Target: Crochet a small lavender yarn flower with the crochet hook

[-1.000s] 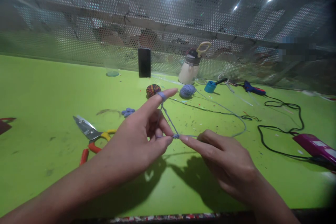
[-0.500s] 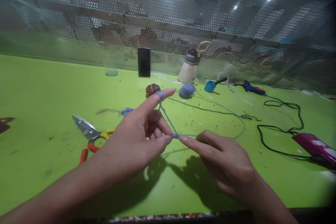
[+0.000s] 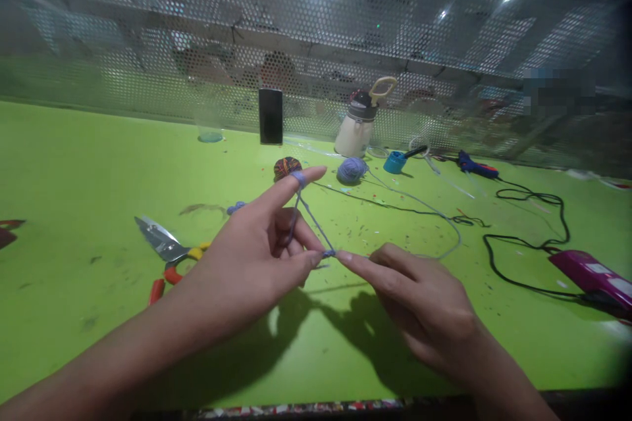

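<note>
Purple yarn (image 3: 316, 222) is wound around the raised index finger of my left hand (image 3: 266, 243). Two strands run down from that finger, one of them slanting to a small knotted bit between my hands. My left thumb and a finger pinch the yarn beside this knot. From the right, the index fingertip of my right hand (image 3: 424, 289) presses at the knot, its other fingers curled; whatever lies inside them is hidden. Farther back rests the purple yarn ball (image 3: 352, 170), its strand looping right and passing behind my right hand. A small purple yarn piece (image 3: 236, 208) lies partly behind my left hand.
Scissors (image 3: 168, 247) lie left of my left wrist. Behind my hands are a multicoloured yarn ball (image 3: 286, 168), a phone (image 3: 271, 116), a bottle (image 3: 354, 128) and a blue pot (image 3: 395, 162). At right lie a glue gun (image 3: 476, 164), black cable and a magenta device (image 3: 592, 276).
My left hand has shifted slightly left and the yarn on it with it. A short loose yarn end now shows below the knot. My right hand has barely moved.
</note>
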Action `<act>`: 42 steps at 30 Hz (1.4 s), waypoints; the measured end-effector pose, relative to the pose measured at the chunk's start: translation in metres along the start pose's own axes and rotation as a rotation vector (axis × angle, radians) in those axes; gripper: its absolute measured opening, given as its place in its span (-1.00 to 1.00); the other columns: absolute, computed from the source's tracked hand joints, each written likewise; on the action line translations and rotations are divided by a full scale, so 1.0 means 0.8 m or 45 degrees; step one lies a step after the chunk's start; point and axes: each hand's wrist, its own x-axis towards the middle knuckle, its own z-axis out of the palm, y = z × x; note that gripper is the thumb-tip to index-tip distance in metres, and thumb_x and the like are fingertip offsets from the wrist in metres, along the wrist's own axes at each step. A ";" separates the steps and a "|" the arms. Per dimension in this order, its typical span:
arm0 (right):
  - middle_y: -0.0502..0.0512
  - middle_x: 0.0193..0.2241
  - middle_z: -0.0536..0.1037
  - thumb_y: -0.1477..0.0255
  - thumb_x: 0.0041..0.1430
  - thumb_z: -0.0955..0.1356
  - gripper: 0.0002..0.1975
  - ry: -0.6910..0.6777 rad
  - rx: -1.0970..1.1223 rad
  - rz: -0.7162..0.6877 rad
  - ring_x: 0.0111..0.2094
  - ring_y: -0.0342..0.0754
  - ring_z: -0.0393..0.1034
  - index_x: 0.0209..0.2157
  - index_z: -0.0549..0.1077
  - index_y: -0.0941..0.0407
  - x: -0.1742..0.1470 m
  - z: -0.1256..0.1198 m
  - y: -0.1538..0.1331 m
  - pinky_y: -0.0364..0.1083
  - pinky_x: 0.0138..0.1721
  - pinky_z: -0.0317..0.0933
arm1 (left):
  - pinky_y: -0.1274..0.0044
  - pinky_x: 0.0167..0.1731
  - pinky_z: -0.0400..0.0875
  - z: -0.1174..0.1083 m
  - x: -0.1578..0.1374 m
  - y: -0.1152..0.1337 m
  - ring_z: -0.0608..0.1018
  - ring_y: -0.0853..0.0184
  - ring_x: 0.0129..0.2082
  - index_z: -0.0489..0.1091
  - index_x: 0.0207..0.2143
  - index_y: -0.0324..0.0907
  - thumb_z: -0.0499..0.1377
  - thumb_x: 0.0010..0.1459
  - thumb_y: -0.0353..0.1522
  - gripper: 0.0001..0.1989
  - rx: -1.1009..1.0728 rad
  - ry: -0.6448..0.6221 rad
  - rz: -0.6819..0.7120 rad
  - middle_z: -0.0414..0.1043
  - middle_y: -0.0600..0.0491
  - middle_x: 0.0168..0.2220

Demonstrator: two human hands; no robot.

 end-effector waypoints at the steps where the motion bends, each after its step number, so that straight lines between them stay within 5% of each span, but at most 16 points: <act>1: 0.04 -0.43 0.31 0.69 0.22 0.19 -0.42 -0.003 0.002 0.006 -0.48 -0.08 0.22 0.23 0.26 0.03 0.000 0.000 0.000 -0.12 -0.48 0.07 | 0.63 -0.54 0.36 0.000 0.000 0.000 0.44 0.42 -0.52 0.08 0.29 0.07 0.23 0.08 -0.52 -0.24 0.002 0.002 -0.002 0.50 0.14 -0.46; 32: 0.07 -0.41 0.35 0.67 0.23 0.21 -0.47 0.053 0.015 0.019 -0.46 -0.07 0.25 0.21 0.29 0.10 0.002 0.008 -0.008 -0.11 -0.48 0.10 | 0.55 -0.41 0.43 0.000 -0.005 -0.008 0.50 0.39 -0.45 0.06 0.29 0.15 0.18 0.16 -0.49 -0.29 0.310 0.042 0.138 0.45 0.18 -0.43; 42: 0.02 -0.42 0.32 0.72 0.22 0.20 -0.45 0.071 0.361 0.150 -0.42 -0.11 0.27 0.19 0.33 0.06 0.004 0.009 -0.014 -0.14 -0.46 0.11 | 0.52 -0.38 0.42 0.001 -0.007 -0.007 0.49 0.37 -0.43 0.10 0.27 0.16 0.17 0.15 -0.50 -0.31 0.291 0.046 0.144 0.43 0.17 -0.41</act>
